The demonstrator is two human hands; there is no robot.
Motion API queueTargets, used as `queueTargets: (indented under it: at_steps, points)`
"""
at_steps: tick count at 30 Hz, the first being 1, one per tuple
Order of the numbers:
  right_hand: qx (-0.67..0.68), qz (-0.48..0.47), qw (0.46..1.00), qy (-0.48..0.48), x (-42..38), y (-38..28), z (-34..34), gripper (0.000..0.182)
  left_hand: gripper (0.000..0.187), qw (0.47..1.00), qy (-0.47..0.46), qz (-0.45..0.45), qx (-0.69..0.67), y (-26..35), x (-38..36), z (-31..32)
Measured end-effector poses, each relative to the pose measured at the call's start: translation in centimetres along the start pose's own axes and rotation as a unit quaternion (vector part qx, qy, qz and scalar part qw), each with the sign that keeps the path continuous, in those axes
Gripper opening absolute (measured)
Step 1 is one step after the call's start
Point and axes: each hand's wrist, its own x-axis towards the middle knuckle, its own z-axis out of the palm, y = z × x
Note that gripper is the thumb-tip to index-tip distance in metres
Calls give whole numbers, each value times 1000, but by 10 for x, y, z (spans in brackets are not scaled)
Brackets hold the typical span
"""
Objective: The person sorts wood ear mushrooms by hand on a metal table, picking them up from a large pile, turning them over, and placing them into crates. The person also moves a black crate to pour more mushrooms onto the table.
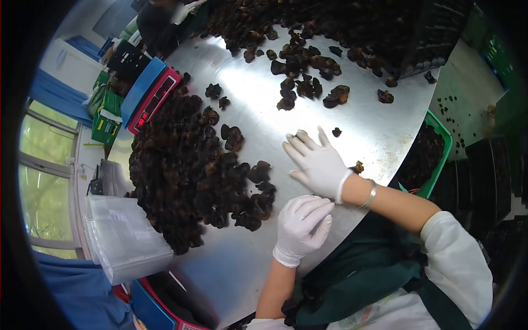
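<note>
My right hand (320,166), in a white glove with dirty fingertips, lies spread on the steel table (352,104). Just beyond its fingers is a small dark scrap (336,132). A brown piece of wood ear mushroom (357,167) sits beside that wrist. Nearer my body, my left hand (301,226), gloved too, is curled closed over the table; its fingers hide whatever may be inside. To its left spreads a large heap of dark, wrinkled wood ear mushrooms (181,159). Loose mushrooms (300,69) are scattered farther up the table.
A red and blue scale (151,102) stands at the heap's far left. Stacked clear plastic containers (126,236) adjoin the heap. A black crate (426,41) stands at the far right corner. Below the right edge is a green basket (445,137). Another person (159,25) is at the far side.
</note>
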Motion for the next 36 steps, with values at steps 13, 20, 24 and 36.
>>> queueTargets:
  at_steps: [13,20,24,36]
  points:
    - [-31,-37,998,-39,-45,29,-95,46,30,990,93,-96,45,0,-1,-2]
    - [100,-17,967,-232,-63,24,-76,64,53,980,108,-145,87,-9,-6,-7]
    - [-126,135,983,-14,-73,159,-82,49,59,968,7,-224,115,-3,9,-10]
    - [21,120,992,-41,156,261,30,60,76,952,-83,-293,42,-126,197,93]
